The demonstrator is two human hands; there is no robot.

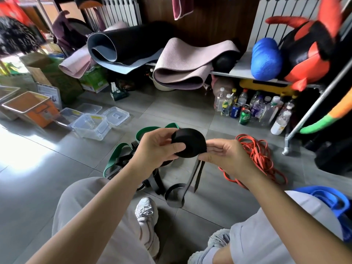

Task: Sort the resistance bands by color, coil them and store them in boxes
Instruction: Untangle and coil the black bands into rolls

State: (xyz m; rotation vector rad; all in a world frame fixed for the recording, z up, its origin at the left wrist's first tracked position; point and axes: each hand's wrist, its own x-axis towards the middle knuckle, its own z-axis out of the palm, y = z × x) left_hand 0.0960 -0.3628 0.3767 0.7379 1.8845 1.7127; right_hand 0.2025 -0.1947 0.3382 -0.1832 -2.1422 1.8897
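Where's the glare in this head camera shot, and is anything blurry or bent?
Head view: glare washes out the floor tiles at left; the black band coil is sharp; top-left clutter is blurred; the wide-angle lens leans the white radiator at right.

matt black rubbery band coil (188,142), clear glossy plastic boxes (89,126), smooth grey floor tiles (181,109), ribbed pink foam mat (188,61)

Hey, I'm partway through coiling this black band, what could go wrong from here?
The black coil is only pinched between the left hand and right hand; if either slips, it may spring loose. Its tail hangs down among other black bands on the floor, so it could snag or drag one up.
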